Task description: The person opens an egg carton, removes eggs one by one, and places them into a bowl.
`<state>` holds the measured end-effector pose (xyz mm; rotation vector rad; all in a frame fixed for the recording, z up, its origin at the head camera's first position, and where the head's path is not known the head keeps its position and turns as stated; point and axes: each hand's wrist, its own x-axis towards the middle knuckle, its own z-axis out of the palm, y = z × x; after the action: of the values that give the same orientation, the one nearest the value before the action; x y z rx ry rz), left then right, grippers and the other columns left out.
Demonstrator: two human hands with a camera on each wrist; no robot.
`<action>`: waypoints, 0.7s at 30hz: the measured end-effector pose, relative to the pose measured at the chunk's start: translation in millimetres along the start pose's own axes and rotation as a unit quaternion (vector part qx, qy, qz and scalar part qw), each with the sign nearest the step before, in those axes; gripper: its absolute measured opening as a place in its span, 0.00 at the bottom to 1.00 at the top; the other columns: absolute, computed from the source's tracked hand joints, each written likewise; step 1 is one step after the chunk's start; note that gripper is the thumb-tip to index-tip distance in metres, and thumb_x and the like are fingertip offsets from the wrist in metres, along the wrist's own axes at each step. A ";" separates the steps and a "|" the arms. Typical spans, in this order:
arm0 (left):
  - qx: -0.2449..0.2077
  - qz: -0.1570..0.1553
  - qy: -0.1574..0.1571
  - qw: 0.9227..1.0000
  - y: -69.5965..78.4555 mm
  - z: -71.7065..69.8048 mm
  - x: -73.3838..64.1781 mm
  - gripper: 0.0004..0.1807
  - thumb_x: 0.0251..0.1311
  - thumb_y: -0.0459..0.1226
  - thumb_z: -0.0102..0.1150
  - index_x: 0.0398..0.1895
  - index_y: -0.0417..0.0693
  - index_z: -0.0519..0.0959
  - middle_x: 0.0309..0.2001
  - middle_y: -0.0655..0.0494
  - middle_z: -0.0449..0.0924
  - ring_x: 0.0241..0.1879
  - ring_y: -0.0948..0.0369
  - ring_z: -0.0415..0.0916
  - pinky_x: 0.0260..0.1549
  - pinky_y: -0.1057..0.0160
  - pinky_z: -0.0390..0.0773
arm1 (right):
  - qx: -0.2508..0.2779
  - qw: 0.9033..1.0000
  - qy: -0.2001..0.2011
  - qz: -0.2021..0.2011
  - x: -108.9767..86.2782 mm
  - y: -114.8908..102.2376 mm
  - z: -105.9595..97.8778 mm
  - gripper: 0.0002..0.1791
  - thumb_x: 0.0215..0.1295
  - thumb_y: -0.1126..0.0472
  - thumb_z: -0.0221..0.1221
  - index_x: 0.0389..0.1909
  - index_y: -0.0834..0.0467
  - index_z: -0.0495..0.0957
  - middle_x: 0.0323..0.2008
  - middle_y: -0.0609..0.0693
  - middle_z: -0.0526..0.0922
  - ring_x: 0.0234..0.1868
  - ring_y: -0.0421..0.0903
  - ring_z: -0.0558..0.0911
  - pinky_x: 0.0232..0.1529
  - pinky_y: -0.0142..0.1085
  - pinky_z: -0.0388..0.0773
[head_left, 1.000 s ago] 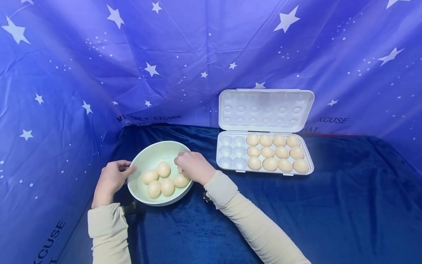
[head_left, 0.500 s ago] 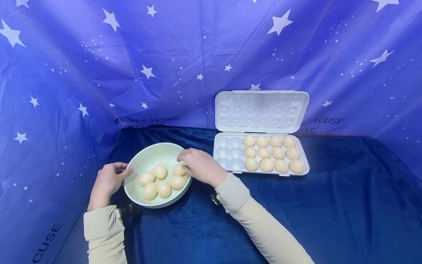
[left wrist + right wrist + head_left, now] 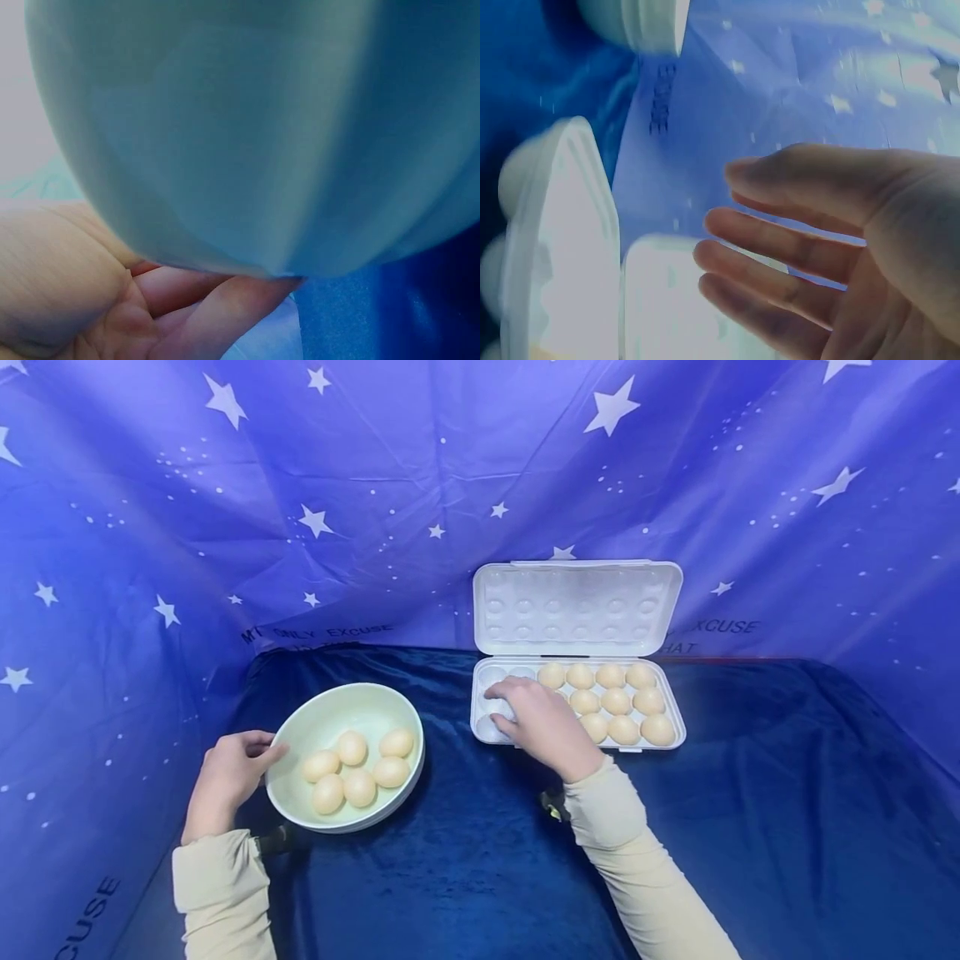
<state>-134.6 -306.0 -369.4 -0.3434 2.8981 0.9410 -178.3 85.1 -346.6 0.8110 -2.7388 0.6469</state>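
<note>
A pale green bowl (image 3: 322,710) stands at the left of the table with several eggs (image 3: 360,787) inside. My left hand (image 3: 228,777) grips its left rim, thumb at the edge; in the left wrist view curled fingers (image 3: 217,307) meet the bowl's wall (image 3: 210,150). My right hand (image 3: 543,722) hovers over the left part of a white egg tray (image 3: 678,739), fingers slightly bent. Seen from the right wrist, that hand (image 3: 832,240) is spread with nothing in it. Eggs (image 3: 617,701) fill the tray's right columns; the hand partly hides those nearest it and several vacant cups (image 3: 491,677).
The tray's lid (image 3: 577,610) stands raised at the back, close to a blue star-patterned curtain (image 3: 360,460). Dark blue cloth (image 3: 465,860) covers the table, extending between bowl and tray and in front of them.
My right hand has left the egg at the bowl's right side and moved right to the tray, without an egg. My left hand keeps its hold on the bowl. The head view has shifted slightly.
</note>
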 end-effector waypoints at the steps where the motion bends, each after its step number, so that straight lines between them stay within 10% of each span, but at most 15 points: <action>1: 0.000 0.000 0.000 1.000 -0.2 -0.1 0.0 0.23 0.68 0.40 0.58 0.53 0.27 0.77 0.47 0.30 0.82 0.33 0.52 0.84 0.35 0.52 0.84 | 0.003 1.000 0.000 0.008 -2.7 5.3 -2.6 0.15 0.60 0.63 0.67 0.48 0.61 0.83 0.47 0.55 0.86 0.50 0.54 0.83 0.48 0.48 0.80; 14: 0.003 0.007 0.008 1.000 -1.4 1.5 2.8 0.23 0.68 0.41 0.58 0.53 0.27 0.77 0.47 0.30 0.82 0.31 0.53 0.83 0.31 0.56 0.83 | 0.014 0.991 -0.062 0.118 -22.6 62.3 -24.5 0.15 0.56 0.68 0.63 0.45 0.65 0.83 0.45 0.60 0.84 0.43 0.56 0.81 0.45 0.51 0.78; 21: 0.008 0.007 0.015 1.000 -2.0 1.9 2.6 0.23 0.68 0.41 0.59 0.52 0.26 0.77 0.46 0.30 0.82 0.29 0.56 0.83 0.26 0.63 0.79 | 0.025 0.988 -0.110 0.104 -18.2 74.3 -13.9 0.09 0.47 0.70 0.62 0.33 0.64 0.83 0.29 0.53 0.81 0.27 0.47 0.75 0.32 0.42 0.75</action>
<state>-136.7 -306.9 -372.4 -0.3384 2.9372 0.9217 -203.7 155.9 -366.1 0.6455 -3.0497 0.7081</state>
